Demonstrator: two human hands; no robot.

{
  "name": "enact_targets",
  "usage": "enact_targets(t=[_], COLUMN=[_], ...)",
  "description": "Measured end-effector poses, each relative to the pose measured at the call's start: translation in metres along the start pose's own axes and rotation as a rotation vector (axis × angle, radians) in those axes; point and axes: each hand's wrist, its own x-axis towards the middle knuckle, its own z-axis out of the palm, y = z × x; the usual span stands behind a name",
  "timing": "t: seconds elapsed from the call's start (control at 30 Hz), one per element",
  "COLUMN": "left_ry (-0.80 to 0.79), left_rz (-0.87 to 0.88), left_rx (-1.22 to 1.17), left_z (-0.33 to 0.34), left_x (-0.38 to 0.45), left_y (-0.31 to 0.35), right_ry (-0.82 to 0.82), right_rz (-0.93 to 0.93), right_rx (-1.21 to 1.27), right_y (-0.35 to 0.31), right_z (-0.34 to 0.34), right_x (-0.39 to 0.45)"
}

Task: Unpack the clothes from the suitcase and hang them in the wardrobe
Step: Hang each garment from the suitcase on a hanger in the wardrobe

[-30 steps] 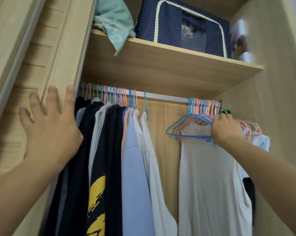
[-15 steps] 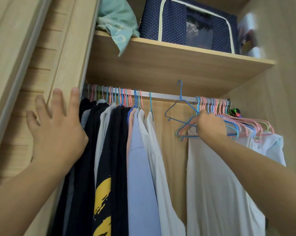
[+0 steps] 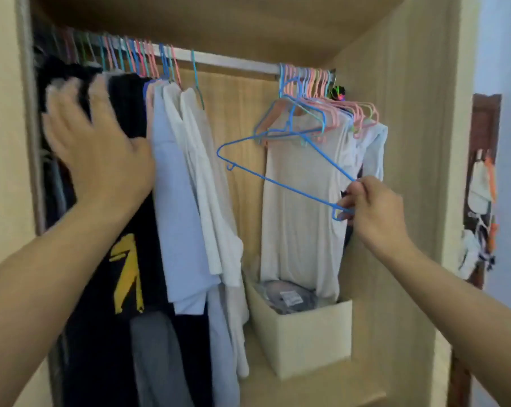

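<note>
At right of frame, the right hand (image 3: pixel 374 210) pinches a light, springy blue hanger (image 3: pixel 280 171) by its end; the left hand (image 3: pixel 101 148), fingers spread, rests against hung clothes (image 3: pixel 183 186).

Below and left of the hanger-holding grip, sitting on the lower shelf: a cream storage box (image 3: pixel 304 342) with plastic-wrapped grey items (image 3: pixel 286 296) inside. Far off to that grip's right, outside the cabinet: a dark wooden frame (image 3: pixel 484 121) against a pale blue wall (image 3: pixel 509 54), draped with blurred white and orange things (image 3: pixel 480 201).
</note>
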Motion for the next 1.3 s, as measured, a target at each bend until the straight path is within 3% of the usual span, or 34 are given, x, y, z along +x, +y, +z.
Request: enact_targets(t=[0.07, 0.17, 0.23, 0.33, 0.5, 0.57, 0.63, 0.73, 0.87, 0.97, 1.03, 1.13, 1.2, 1.3], left_ry=[-0.213, -0.514, -0.633, -0.84, -1.611, -1.862, -2.032, -2.074, -1.994, -2.117, -2.2, -2.23, -2.357, -2.596], left_rz=[0.135, 0.131, 0.092, 0.199, 0.263, 0.288, 0.443, 0.685, 0.966, 0.932, 0.88, 0.68, 0.582, 0.694], left_rx=[-0.234, -0.464, -0.483, -0.423, -0.458, -0.607, -0.712, -0.825, -1.019, -0.956, -0.918, -0.811, -0.603, -0.425], left_z=[0.021, 0.046, 0.058, 0.056, -0.03, -0.07, -0.113, -0.174, -0.226, -0.238, -0.238, -0.231, -0.216, -0.197], left_x=[-0.062, -0.169, -0.246, -0.375, -0.584, -0.654, -0.71, -0.767, -0.841, -0.891, -0.923, -0.98, -1.026, -1.102], left_y=[0.054, 0.126, 0.163, 0.213, 0.319, 0.364, 0.411, 0.48, 0.56, 0.6, 0.616, 0.627, 0.632, 0.638], right_ry=[-0.024, -0.092, -0.159, -0.186, -0.14, -0.206, -0.374, -0.496, -0.175, -0.04, -0.04, 0.022, 0.154, 0.381], right_rz=[0.059, 0.212, 0.366, 0.651, 1.123, 1.263, 1.396, 1.56, 1.618, 1.663, 1.713, 1.825, 1.885, 1.914], right_rx=[0.022, 0.09, 0.123, 0.14, -0.02, -0.166, -0.339, -0.369, -0.211, -0.212, -0.226, -0.295, -0.437, -0.599], right_y=[0.015, 0.049, 0.077, 0.119, 0.158, 0.162, 0.157, 0.139, 0.146, 0.17, 0.188, 0.22, 0.249, 0.302], right_z=[-0.042, -0.123, -0.192, -0.311, -0.535, -0.621, -0.691, -0.741, -0.747, -0.76, -0.772, -0.801, -0.826, -0.863], right_x=[-0.043, -0.118, -0.181, -0.287, -0.461, -0.526, -0.585, -0.637, -0.659, -0.686, -0.708, -0.748, -0.777, -0.81])
